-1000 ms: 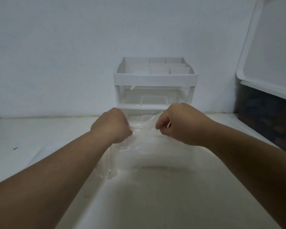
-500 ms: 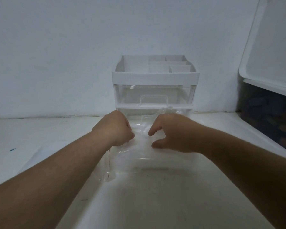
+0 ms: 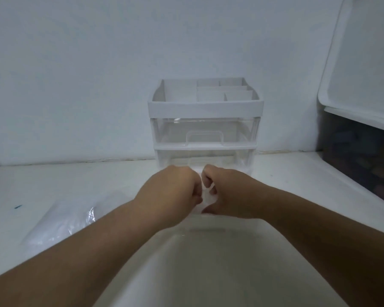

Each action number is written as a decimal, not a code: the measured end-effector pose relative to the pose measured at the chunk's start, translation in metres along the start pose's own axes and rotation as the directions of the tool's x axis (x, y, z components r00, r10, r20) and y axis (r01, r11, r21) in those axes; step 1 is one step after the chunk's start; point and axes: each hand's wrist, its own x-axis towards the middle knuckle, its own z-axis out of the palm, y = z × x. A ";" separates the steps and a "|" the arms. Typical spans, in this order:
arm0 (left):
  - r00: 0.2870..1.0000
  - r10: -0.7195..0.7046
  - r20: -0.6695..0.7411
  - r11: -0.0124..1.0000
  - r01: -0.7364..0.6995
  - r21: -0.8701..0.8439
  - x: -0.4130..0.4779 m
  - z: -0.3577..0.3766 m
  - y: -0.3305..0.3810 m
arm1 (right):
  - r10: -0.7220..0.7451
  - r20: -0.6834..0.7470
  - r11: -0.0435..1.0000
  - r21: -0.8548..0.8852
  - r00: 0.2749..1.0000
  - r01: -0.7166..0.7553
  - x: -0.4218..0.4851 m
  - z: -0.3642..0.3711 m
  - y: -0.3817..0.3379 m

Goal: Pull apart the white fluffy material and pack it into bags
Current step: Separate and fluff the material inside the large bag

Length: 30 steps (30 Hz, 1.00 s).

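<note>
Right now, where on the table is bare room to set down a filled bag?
Bare table lies between the drawer organizer and the dark bin. Another patch runs along the wall, behind the plastic sheet at left. The centre is crowded: the clear bag lies there.

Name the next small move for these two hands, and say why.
Probably draw the left hand and right hand apart to spread the mouth of the clear bag: both pinch its top edge with knuckles nearly touching, and the bag below them looks flat and unfilled.
</note>
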 end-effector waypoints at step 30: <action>0.828 -0.125 0.546 0.928 -0.097 0.361 0.044 0.008 0.007 | 0.206 0.310 0.865 -0.501 0.928 -0.024 0.004 -0.009 0.006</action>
